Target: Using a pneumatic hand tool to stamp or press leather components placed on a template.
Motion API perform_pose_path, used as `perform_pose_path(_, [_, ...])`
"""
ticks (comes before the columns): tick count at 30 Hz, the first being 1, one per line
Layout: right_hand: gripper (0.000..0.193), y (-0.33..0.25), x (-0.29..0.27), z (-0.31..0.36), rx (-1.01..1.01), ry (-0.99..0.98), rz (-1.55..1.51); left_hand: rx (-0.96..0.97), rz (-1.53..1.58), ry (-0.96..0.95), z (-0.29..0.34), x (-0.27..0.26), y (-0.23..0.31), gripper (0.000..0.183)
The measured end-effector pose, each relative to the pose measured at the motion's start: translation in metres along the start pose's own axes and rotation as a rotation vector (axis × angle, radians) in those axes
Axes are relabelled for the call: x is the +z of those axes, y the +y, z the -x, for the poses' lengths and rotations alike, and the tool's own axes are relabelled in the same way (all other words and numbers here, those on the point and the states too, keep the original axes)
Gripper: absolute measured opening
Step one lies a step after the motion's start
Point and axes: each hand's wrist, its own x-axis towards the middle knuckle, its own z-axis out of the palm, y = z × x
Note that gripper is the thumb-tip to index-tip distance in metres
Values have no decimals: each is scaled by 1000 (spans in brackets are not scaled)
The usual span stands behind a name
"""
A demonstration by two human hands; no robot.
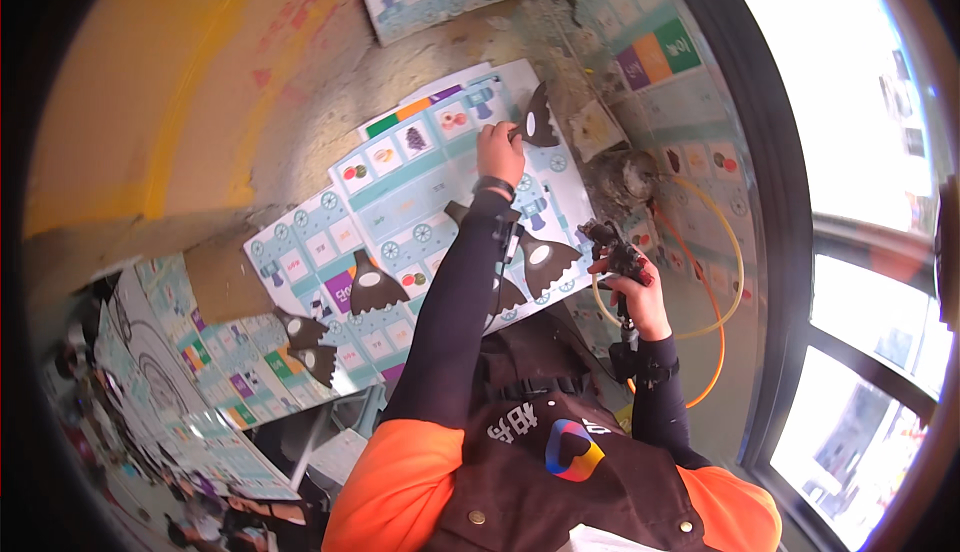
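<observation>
My left hand (500, 159) reaches over the table, its fingers closed on the narrow end of a dark brown fan-shaped piece (540, 120) with a scalloped edge and a white oval spot. In my right hand (642, 302), beside the table's right edge, is a dark spray gun (613, 252) with a red part. Similar brown pieces lie on the printed sheets: one on the left (377, 287), one near my right hand (549, 261), and others partly under my left forearm or overlapping at the lower left.
Printed sheets (400, 202) cover the worktop. A yellow hose (742, 272) and an orange hose (718, 352) loop at the right. Large cardboard (150, 102) stands at the far left. A dark-framed window (770, 152) lies right. More sheets hang at the lower left.
</observation>
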Motion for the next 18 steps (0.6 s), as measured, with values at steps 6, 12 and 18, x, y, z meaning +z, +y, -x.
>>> perform_pose_path(6, [39, -28, 33, -21, -81, -130, 72, -100, 738, 86, 47, -168, -35, 16])
perform_pose_path(12, [39, -43, 97, -34, -51, -385, 108, -430, 211, 7, 106, -193, -130, 32])
perform_pose_path(18, [30, -31, 163, -45, -44, -452, 320, -274, -262, 227, 146, -176, -108, 26])
